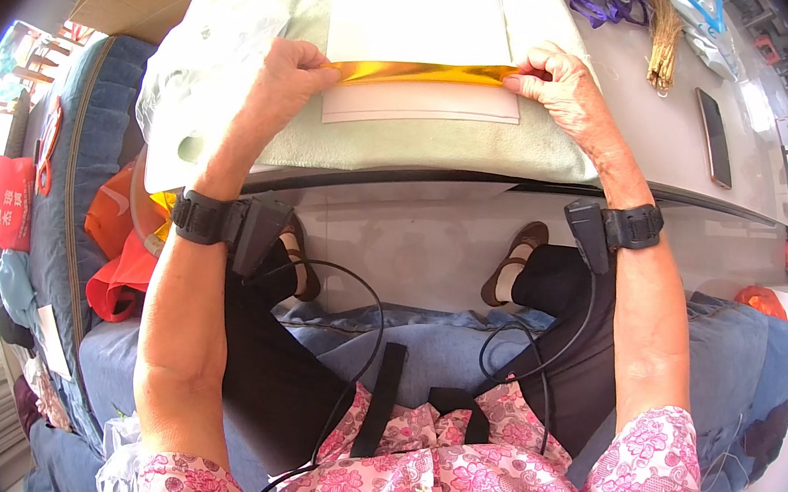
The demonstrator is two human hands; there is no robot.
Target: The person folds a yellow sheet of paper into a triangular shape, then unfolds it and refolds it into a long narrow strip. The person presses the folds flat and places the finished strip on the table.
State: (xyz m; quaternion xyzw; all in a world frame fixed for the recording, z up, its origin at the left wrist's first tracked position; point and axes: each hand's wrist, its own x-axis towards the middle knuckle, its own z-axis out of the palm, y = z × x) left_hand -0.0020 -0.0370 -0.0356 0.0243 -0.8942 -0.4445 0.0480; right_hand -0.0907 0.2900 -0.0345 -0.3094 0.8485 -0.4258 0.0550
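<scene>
**Gold strip held at both ends over white paper**

While the gold foil strip [422, 72] lies stretched across the white paper sheet [413, 12], both hands hold it at its ends. The left hand [287, 76] pinches the left end of the strip between thumb and fingers, and the right hand [557, 79] pinches the right end in the same way, so each grip is pressed together on the foil. The strip sits near the lower edge of the white sheet, almost straight, and a second white sheet [421, 104] shows just below it. It seems that the strip is already placed along the paper, but I cannot tell if it is fixed or only laid there; the smoothing or pressing along its length looks not yet done.

Under the paper is a pale green cloth [485, 144], which covers the near part of the grey desk [672, 143]. Further right on the desk lie a dark phone [714, 138] and a bundle of straw-coloured fibres [665, 43]. Both wrists carry black bands with small devices.
</scene>
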